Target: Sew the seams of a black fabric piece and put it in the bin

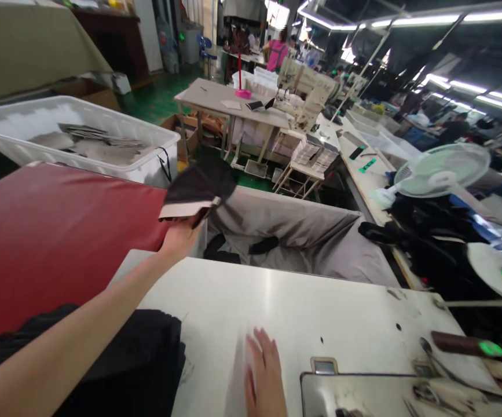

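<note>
My left hand (182,234) reaches far forward over the white table's back-left corner, its fingers closed on a black fabric piece (201,185) with a pale beige strip along its lower edge. The piece is blurred and hangs above the grey cloth-lined bin. Above the white tabletop (220,295), my right hand (264,370) holds nothing; its fingers are stretched out and smeared a little by motion. Under my left forearm lies a stack of black fabric pieces (138,353).
Beyond the table, the grey cloth-lined bin (337,243) holds several dark pieces. A red padded surface (68,231) and a white plastic tub (138,171) stand left. At right are a metal machine plate (341,394), a brown-handled tool (463,343) and a fan (446,171).
</note>
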A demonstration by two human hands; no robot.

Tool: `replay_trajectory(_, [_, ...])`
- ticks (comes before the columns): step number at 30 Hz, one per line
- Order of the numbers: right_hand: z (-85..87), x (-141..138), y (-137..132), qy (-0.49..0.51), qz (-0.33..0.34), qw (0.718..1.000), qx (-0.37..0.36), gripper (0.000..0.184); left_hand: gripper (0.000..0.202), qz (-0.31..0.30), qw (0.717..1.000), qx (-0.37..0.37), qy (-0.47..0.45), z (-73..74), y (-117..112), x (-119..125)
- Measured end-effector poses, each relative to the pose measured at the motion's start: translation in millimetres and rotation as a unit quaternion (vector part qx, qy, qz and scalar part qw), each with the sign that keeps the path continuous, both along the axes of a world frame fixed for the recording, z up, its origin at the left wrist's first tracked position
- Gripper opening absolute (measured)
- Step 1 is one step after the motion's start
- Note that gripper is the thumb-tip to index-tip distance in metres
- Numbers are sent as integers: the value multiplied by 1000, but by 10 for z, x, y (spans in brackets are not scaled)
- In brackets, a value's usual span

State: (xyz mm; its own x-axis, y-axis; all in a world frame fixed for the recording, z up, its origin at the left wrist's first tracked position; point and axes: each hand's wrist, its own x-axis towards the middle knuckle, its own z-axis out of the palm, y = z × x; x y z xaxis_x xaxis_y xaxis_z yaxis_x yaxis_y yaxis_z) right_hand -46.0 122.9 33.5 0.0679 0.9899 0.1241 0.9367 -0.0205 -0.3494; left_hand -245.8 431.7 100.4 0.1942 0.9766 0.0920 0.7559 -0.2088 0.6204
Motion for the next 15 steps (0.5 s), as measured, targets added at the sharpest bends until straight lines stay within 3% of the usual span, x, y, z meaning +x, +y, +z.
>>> replay_trajectory(3, [-314, -3, 528, -48, 1, 999, 1, 54, 25, -114, 989, -67, 66, -592, 100, -73])
replay_trajectory(6, [-405, 29, 709, -48, -3, 999, -9, 57, 34, -142, 976, -110, 123, -1003, -14, -164])
replay_trajectory(9, [-383, 57, 671, -43, 3, 999, -10, 56, 40, -140, 970, -131, 149, -1158, -35, -184])
replay_trajectory(15, [-383, 63, 624, -38, 3, 999, -20, 56, 40, -126, 973, -158, 109, -1184, 31, -189])
